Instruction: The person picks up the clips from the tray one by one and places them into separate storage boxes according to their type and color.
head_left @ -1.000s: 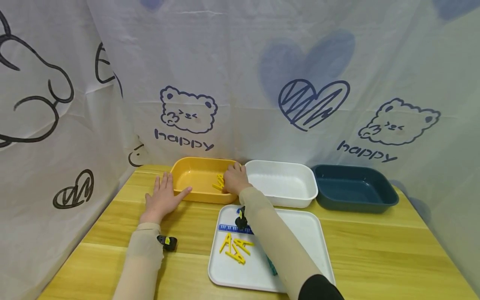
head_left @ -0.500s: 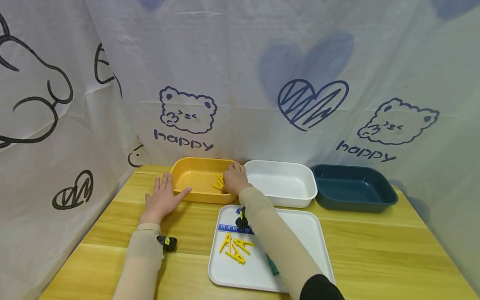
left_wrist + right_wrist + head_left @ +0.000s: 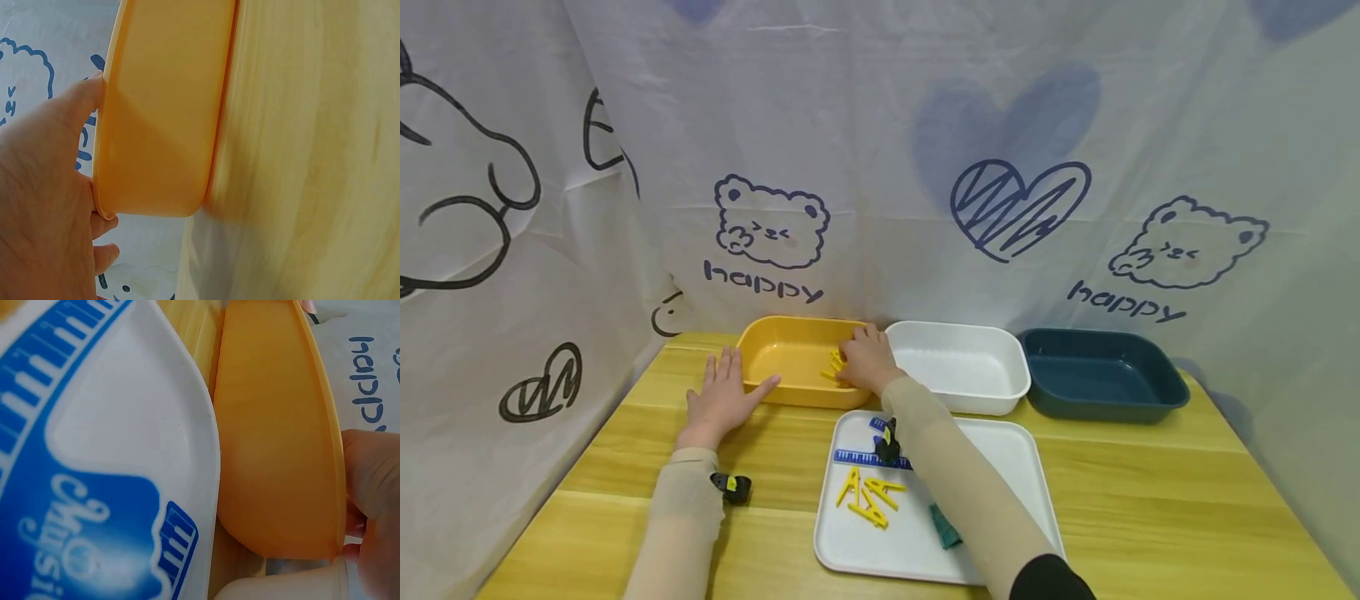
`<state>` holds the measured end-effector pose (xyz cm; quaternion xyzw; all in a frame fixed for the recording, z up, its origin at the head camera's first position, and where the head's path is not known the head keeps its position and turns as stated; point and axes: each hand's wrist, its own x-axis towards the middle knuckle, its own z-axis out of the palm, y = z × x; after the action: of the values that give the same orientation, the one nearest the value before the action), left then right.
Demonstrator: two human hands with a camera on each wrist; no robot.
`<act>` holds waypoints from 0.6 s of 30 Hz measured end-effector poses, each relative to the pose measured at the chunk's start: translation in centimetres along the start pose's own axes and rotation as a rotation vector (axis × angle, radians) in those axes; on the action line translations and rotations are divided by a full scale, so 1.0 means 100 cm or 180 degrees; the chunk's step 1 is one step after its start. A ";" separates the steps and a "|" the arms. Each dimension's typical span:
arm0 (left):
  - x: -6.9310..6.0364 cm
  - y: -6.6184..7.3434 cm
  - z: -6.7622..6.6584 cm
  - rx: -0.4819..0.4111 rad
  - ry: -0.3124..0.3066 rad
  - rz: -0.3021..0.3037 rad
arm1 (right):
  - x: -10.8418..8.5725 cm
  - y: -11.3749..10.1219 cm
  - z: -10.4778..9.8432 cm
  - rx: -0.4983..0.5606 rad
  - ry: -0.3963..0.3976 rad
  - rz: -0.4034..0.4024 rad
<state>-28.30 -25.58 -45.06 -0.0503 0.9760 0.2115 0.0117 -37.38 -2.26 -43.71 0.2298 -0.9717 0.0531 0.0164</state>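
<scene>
The left hand rests at the left end of a yellow bin, fingers straight and spread, thumb along the front rim. In the left wrist view, the thumb and fingertips touch the bin's rim. The right hand lies over the bin's right end, fingers bent down, beside yellow clothespins inside. Its fingertips are partly hidden, so whether it pinches a clothespin or the rim cannot be told. In the right wrist view, part of this hand shows at the bin's rim.
A white bin and a dark teal bin stand to the right. In front, a white tray bears several yellow clothespins, a blue ruler with piano-key markings, and a green item partly under the right arm.
The view shifts slightly. The right hand moves a little, and its forearm uncovers more of the blue pieces and the green item. The left hand stays at the yellow bin.
</scene>
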 end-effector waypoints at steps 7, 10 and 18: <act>0.000 -0.001 0.001 -0.0026 0.0008 0.0019 | -0.009 0.001 -0.009 0.0042 0.0082 0.0006; 0.000 -0.001 0.001 -0.0023 0.0013 0.0034 | -0.013 0.001 -0.012 0.0107 0.0105 0.0016; -0.002 0.000 -0.001 -0.0034 0.0002 0.0027 | -0.022 0.003 -0.018 0.0240 0.0210 -0.0048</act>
<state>-28.09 -25.55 -44.98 -0.0463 0.9751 0.2167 0.0103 -35.54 -0.77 -42.08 0.2357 -0.9661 0.0970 0.0401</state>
